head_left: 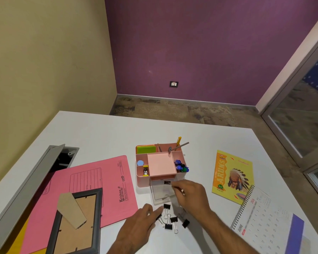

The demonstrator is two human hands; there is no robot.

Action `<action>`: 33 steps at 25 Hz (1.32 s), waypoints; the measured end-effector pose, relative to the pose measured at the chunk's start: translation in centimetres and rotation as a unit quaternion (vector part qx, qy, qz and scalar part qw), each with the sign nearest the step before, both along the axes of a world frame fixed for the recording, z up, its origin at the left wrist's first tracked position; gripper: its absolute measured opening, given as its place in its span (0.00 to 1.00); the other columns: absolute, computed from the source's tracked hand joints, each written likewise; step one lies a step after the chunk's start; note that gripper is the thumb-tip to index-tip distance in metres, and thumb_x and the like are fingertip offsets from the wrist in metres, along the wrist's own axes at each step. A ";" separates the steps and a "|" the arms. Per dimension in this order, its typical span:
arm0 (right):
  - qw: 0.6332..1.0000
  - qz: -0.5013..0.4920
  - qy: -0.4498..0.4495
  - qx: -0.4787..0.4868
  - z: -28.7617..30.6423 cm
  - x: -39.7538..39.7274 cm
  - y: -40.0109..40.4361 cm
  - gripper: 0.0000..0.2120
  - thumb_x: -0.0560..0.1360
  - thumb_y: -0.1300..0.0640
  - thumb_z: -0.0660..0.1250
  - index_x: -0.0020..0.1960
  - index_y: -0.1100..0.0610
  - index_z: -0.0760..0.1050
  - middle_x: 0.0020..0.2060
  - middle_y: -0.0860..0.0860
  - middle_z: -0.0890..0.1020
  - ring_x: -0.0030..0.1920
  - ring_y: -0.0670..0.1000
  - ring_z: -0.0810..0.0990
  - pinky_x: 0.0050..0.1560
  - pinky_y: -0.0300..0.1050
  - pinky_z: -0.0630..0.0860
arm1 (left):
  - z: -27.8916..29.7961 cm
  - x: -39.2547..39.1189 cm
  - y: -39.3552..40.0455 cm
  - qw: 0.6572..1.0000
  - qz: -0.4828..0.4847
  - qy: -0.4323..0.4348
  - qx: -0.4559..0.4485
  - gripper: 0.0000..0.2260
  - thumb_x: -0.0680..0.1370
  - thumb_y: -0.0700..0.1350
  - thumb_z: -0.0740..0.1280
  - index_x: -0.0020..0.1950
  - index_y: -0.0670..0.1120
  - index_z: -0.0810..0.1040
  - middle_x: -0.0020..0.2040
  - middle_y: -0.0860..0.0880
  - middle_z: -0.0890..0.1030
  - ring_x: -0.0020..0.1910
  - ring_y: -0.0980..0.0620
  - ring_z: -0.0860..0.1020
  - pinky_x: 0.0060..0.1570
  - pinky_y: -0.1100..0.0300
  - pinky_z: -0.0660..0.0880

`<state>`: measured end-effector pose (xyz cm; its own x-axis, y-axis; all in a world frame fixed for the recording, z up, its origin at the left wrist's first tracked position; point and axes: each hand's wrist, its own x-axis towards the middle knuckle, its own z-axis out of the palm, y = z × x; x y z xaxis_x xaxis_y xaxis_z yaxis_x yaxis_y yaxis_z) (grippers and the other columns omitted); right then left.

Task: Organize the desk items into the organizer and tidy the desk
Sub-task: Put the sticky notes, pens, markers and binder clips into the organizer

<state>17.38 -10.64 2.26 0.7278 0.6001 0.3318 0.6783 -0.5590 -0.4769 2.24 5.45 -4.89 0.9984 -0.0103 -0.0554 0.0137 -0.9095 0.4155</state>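
Note:
A pink desk organizer [161, 163] stands mid-desk with pens, markers, sticky notes and a stapler in its compartments. Its clear drawer [161, 193] is pulled out toward me. My right hand [190, 194] pinches a black binder clip [167, 183] by its wire handle over the open drawer. Several more black binder clips [170, 219] lie loose on the desk just in front of the drawer. My left hand [141, 223] rests on the desk, its fingertips touching a clip at the left of that pile.
A pink file folder [92, 182] lies at left with a grey picture frame [77, 222] face down on it. A yellow notebook [232, 176] and a spiral calendar [266, 222] lie at right. An open grey cable hatch [35, 178] sits at far left.

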 end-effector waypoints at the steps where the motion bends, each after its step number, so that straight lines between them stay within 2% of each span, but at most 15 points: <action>1: 0.998 0.017 -0.017 -0.056 0.1 0.5 0.5 0.07 0.69 0.56 0.71 0.45 0.48 0.84 0.40 0.44 0.87 0.38 0.44 0.84 0.40 0.39 0.81 | 0.2 0.4 -0.2 1.000 -0.006 0.005 0.020 0.23 0.81 0.49 0.58 0.74 0.61 0.56 0.58 0.52 0.68 0.48 0.50 0.73 0.36 0.56 0.69; 3: 0.985 0.037 -0.031 -0.166 0.7 0.8 1.6 0.05 0.68 0.57 0.72 0.42 0.49 0.83 0.36 0.46 0.86 0.35 0.48 0.83 0.36 0.42 0.80 | 0.4 1.0 -0.7 0.999 -0.002 0.011 0.037 0.19 0.81 0.46 0.58 0.71 0.58 0.60 0.55 0.49 0.68 0.45 0.48 0.71 0.35 0.54 0.70; 6: 0.964 0.042 -0.058 -0.255 1.7 0.9 3.1 0.05 0.66 0.61 0.75 0.40 0.53 0.81 0.34 0.51 0.84 0.34 0.52 0.83 0.36 0.45 0.80 | 0.7 1.4 -1.0 0.999 0.021 0.024 0.031 0.08 0.81 0.45 0.59 0.60 0.51 0.69 0.53 0.49 0.69 0.44 0.48 0.71 0.38 0.51 0.74; 8: 0.953 0.058 -0.060 -0.291 1.8 1.2 3.7 0.05 0.72 0.60 0.71 0.48 0.55 0.81 0.42 0.53 0.85 0.41 0.54 0.84 0.45 0.46 0.80 | 0.8 1.4 -0.9 0.998 0.052 0.026 -0.006 0.08 0.80 0.47 0.63 0.58 0.51 0.71 0.55 0.53 0.70 0.48 0.50 0.74 0.41 0.55 0.73; 10: 0.952 0.053 -0.021 -0.300 1.5 1.5 4.2 0.08 0.77 0.57 0.66 0.55 0.55 0.80 0.50 0.53 0.84 0.48 0.54 0.83 0.55 0.46 0.77 | 1.0 1.2 -1.0 0.991 0.103 0.037 -0.072 0.09 0.77 0.48 0.67 0.56 0.54 0.72 0.52 0.58 0.73 0.47 0.54 0.75 0.42 0.61 0.71; 13: 0.960 0.031 0.016 -0.277 0.8 1.9 4.4 0.10 0.77 0.53 0.65 0.55 0.51 0.82 0.51 0.50 0.84 0.49 0.52 0.82 0.56 0.43 0.76 | 1.7 1.1 -1.2 0.969 0.171 0.059 -0.170 0.10 0.72 0.48 0.72 0.48 0.56 0.74 0.43 0.59 0.77 0.40 0.57 0.74 0.38 0.66 0.68; 16: 0.976 0.036 0.036 -0.214 0.8 2.0 3.7 0.09 0.76 0.52 0.66 0.53 0.49 0.83 0.50 0.47 0.85 0.49 0.49 0.81 0.52 0.41 0.75 | 1.8 1.3 -1.8 0.919 0.235 0.044 -0.312 0.11 0.66 0.43 0.76 0.41 0.55 0.76 0.37 0.54 0.79 0.33 0.58 0.73 0.35 0.67 0.71; 18: 0.993 0.026 0.059 -0.097 0.8 1.6 2.8 0.09 0.74 0.49 0.68 0.50 0.48 0.84 0.47 0.44 0.85 0.47 0.44 0.81 0.49 0.37 0.75 | 2.0 1.5 -2.2 0.872 0.276 0.026 -0.404 0.12 0.64 0.40 0.77 0.40 0.53 0.79 0.32 0.51 0.78 0.30 0.58 0.73 0.37 0.62 0.78; 19: 0.994 0.023 0.088 -0.053 0.9 1.2 2.2 0.09 0.73 0.48 0.69 0.49 0.48 0.84 0.45 0.41 0.85 0.45 0.42 0.81 0.47 0.36 0.76 | 2.1 1.6 -2.4 0.849 0.295 0.017 -0.437 0.13 0.63 0.37 0.77 0.40 0.52 0.80 0.30 0.52 0.77 0.30 0.56 0.74 0.39 0.56 0.81; 20: 0.991 0.027 0.126 -0.024 0.9 0.9 1.6 0.10 0.71 0.46 0.69 0.49 0.48 0.85 0.44 0.39 0.85 0.43 0.41 0.81 0.45 0.36 0.78 | 2.3 1.7 -2.7 0.831 0.310 0.011 -0.462 0.13 0.64 0.35 0.77 0.40 0.51 0.80 0.28 0.52 0.76 0.30 0.55 0.74 0.40 0.51 0.83; 21: 0.986 0.037 0.163 -0.008 0.9 0.7 1.0 0.10 0.70 0.46 0.70 0.48 0.48 0.85 0.42 0.37 0.84 0.40 0.42 0.81 0.43 0.37 0.78 | 2.6 1.8 -3.0 0.819 0.320 0.004 -0.477 0.14 0.64 0.33 0.77 0.39 0.51 0.80 0.27 0.53 0.76 0.30 0.55 0.75 0.38 0.50 0.83; 24: 0.976 0.068 0.205 -0.018 0.7 0.0 -0.7 0.09 0.67 0.49 0.71 0.46 0.48 0.85 0.36 0.33 0.81 0.36 0.43 0.81 0.39 0.34 0.76 | 3.3 2.3 -3.5 0.808 0.331 -0.016 -0.486 0.14 0.65 0.34 0.78 0.39 0.51 0.80 0.31 0.48 0.81 0.31 0.50 0.79 0.32 0.54 0.81; 27: 0.970 0.069 0.232 -0.012 0.2 -0.2 -1.7 0.07 0.66 0.54 0.73 0.43 0.49 0.85 0.33 0.33 0.81 0.37 0.42 0.82 0.39 0.32 0.75 | 3.6 2.6 -3.8 0.807 0.334 -0.022 -0.487 0.14 0.64 0.36 0.78 0.40 0.52 0.79 0.34 0.46 0.83 0.34 0.46 0.81 0.35 0.47 0.82; 30: 0.965 0.077 0.252 0.012 0.2 -0.2 -1.9 0.06 0.66 0.58 0.74 0.42 0.49 0.85 0.33 0.36 0.82 0.37 0.43 0.83 0.39 0.32 0.76 | 4.0 2.8 -4.2 0.813 0.329 -0.029 -0.479 0.15 0.65 0.37 0.78 0.43 0.54 0.79 0.36 0.48 0.83 0.35 0.48 0.82 0.37 0.48 0.82; 33: 0.970 0.054 0.228 0.072 1.1 0.2 -1.6 0.07 0.67 0.62 0.75 0.41 0.51 0.86 0.35 0.42 0.85 0.36 0.44 0.83 0.39 0.33 0.77 | 3.8 2.6 -4.1 0.835 0.320 -0.031 -0.447 0.18 0.65 0.42 0.80 0.47 0.55 0.76 0.39 0.51 0.80 0.32 0.57 0.78 0.37 0.59 0.80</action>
<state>17.62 -12.28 3.38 0.7540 0.6524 0.0764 0.4302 -0.4026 -0.8080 4.80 1.35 -1.07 0.8165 0.5158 -0.2594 0.3309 -0.0500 0.9423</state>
